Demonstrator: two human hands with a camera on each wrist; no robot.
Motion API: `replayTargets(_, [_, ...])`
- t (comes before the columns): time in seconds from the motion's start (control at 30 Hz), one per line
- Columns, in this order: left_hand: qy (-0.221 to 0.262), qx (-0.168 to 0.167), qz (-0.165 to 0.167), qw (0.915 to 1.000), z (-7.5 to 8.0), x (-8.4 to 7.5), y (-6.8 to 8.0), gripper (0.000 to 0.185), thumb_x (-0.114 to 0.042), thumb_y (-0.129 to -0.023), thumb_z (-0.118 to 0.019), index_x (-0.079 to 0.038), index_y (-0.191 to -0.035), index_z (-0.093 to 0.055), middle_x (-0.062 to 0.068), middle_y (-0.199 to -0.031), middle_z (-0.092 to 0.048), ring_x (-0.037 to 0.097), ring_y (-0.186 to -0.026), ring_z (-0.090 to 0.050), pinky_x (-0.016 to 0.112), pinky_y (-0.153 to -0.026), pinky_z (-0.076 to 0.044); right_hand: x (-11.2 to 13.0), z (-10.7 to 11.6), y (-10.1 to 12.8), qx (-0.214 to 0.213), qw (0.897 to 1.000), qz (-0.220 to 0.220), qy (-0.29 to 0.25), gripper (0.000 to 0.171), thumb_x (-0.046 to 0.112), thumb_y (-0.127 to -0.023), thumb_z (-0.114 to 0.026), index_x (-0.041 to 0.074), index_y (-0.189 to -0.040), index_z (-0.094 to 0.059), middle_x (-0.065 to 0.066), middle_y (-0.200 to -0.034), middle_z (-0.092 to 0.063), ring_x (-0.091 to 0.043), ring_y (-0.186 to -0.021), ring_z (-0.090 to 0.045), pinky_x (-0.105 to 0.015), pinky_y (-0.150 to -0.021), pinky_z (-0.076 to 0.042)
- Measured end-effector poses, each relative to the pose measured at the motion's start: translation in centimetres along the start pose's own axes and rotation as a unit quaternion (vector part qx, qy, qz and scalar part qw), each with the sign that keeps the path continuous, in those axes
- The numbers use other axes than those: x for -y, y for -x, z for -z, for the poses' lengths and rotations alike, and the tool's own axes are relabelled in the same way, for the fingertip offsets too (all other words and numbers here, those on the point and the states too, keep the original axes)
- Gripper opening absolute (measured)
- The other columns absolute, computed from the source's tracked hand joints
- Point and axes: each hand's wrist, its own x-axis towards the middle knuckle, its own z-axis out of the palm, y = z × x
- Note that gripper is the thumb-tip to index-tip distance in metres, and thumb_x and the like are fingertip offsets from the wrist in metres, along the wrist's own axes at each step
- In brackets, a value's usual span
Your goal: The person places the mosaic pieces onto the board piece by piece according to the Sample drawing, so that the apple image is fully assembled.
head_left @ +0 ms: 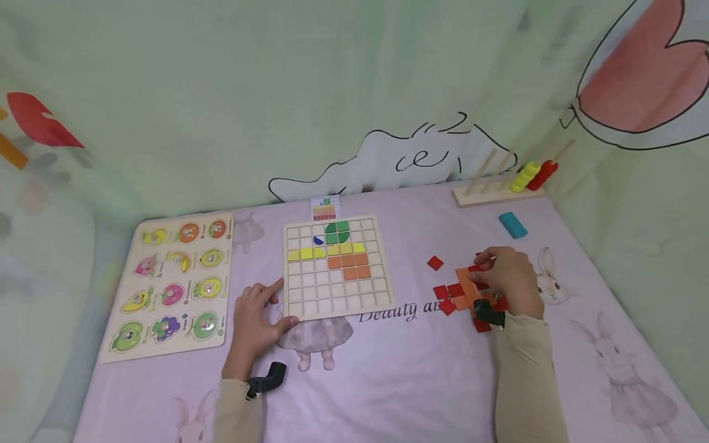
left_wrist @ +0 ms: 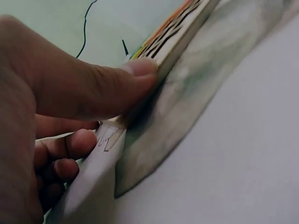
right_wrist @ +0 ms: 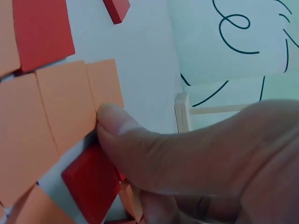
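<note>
My left hand (head_left: 256, 320) holds the near left corner of a wooden grid board (head_left: 309, 293). In the left wrist view the thumb lies over the board's corner, with the other fingers curled beside it. On the board are orange squares (head_left: 349, 263), a yellow row (head_left: 305, 253), green rounded pieces (head_left: 337, 233) and a small blue piece (head_left: 318, 240). My right hand (head_left: 512, 280) is over a loose pile of orange tiles (right_wrist: 63, 105) and red tiles (right_wrist: 92, 182). Its thumb tip touches an orange tile's edge; the other fingertips are hidden, so I cannot tell whether they pinch one.
A small pattern card (head_left: 324, 209) lies behind the grid board. To the left is a fruit puzzle board (head_left: 172, 277). A bead stacker (head_left: 498, 195) stands at the back right, with a teal block (head_left: 512, 225) in front. One red tile (head_left: 435, 263) lies apart from the pile.
</note>
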Motion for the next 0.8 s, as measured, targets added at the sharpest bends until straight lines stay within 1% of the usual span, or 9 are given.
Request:
replayTargets(0.13, [-0.002, 0.01, -0.001, 0.9999, 0.0, -0.1, 0.1, 0.08, -0.026, -0.068, -0.09, -0.005, -0.142, -0.067, 0.002, -0.091, -0.056, 0.021, -0.09, -0.043, 0.041, -0.084, -0.032, -0.2, -0.1, 0.0, -0.002, 1.0, -0.003, -0.001, 0.05, 0.021, -0.09, -0.084, -0.003, -0.129, -0.065, -0.023, -0.105, -0.066, -0.037, -0.096, -0.059, -0.038, -0.067, -0.052])
replayTargets(0.23, [0.003, 0.013, 0.006, 0.9999, 0.2, -0.1, 0.1, 0.081, -0.025, -0.068, -0.09, -0.005, -0.143, -0.066, 0.003, -0.092, -0.056, 0.022, -0.091, -0.043, 0.042, -0.085, -0.032, -0.2, -0.1, -0.2, -0.006, 1.0, 0.001, 0.007, 0.05, 0.023, -0.089, -0.085, -0.003, -0.127, -0.065, -0.022, -0.103, -0.068, -0.037, -0.093, -0.061, -0.038, -0.067, -0.052])
replayTargets(0.33, [0.006, 0.01, 0.015, 0.9998, 0.4, 0.0, 0.2, 0.08, -0.026, -0.069, -0.091, -0.005, -0.142, -0.067, 0.004, -0.092, -0.057, 0.022, -0.091, -0.043, 0.042, -0.085, -0.032, -0.1, -0.2, -0.5, -0.006, 1.0, 0.018, 0.019, 0.047, 0.024, -0.09, -0.084, -0.003, -0.125, -0.066, -0.022, -0.103, -0.069, -0.035, -0.091, -0.062, -0.037, -0.067, -0.052])
replayTargets(0.47, [0.012, -0.002, 0.021, 0.9997, 0.7, 0.0, 0.4, 0.08, -0.026, -0.067, -0.092, -0.004, -0.14, -0.068, 0.005, -0.091, -0.057, 0.022, -0.091, -0.044, 0.042, -0.085, -0.032, 0.1, -0.2, -0.9, 0.004, 0.999, 0.047, 0.019, 0.043, 0.025, -0.093, -0.082, -0.002, -0.123, -0.066, -0.021, -0.107, -0.069, -0.033, -0.092, -0.063, -0.035, -0.068, -0.052])
replayTargets(0.6, [0.016, -0.008, 0.021, 0.9996, 0.9, 0.0, 0.6, 0.079, -0.024, -0.066, -0.092, -0.004, -0.139, -0.069, 0.006, -0.091, -0.057, 0.022, -0.089, -0.044, 0.043, -0.085, -0.031, 0.1, -0.2, -1.0, 0.018, 0.998, 0.064, 0.003, 0.042, 0.022, -0.093, -0.082, -0.001, -0.123, -0.064, -0.021, -0.109, -0.068, -0.031, -0.092, -0.063, -0.033, -0.068, -0.053])
replayTargets(0.73, [0.02, -0.006, 0.014, 0.9997, 0.8, -0.3, 0.5, 0.078, -0.023, -0.066, -0.091, -0.003, -0.138, -0.069, 0.006, -0.09, -0.056, 0.021, -0.088, -0.044, 0.042, -0.085, -0.031, -0.5, -0.1, -0.6, 0.019, 0.997, 0.078, -0.008, 0.039, 0.019, -0.093, -0.081, 0.0, -0.12, -0.061, -0.021, -0.108, -0.064, -0.031, -0.093, -0.061, -0.032, -0.069, -0.053])
replayTargets(0.8, [0.026, -0.006, 0.009, 0.9996, 0.6, -0.5, 0.5, 0.078, -0.023, -0.065, -0.092, -0.002, -0.137, -0.07, 0.006, -0.09, -0.056, 0.022, -0.088, -0.044, 0.042, -0.085, -0.031, -1.0, 0.0, -0.4, 0.017, 0.997, 0.078, -0.015, 0.038, 0.019, -0.095, -0.079, 0.0, -0.122, -0.06, -0.021, -0.109, -0.063, -0.031, -0.094, -0.06, -0.032, -0.07, -0.053])
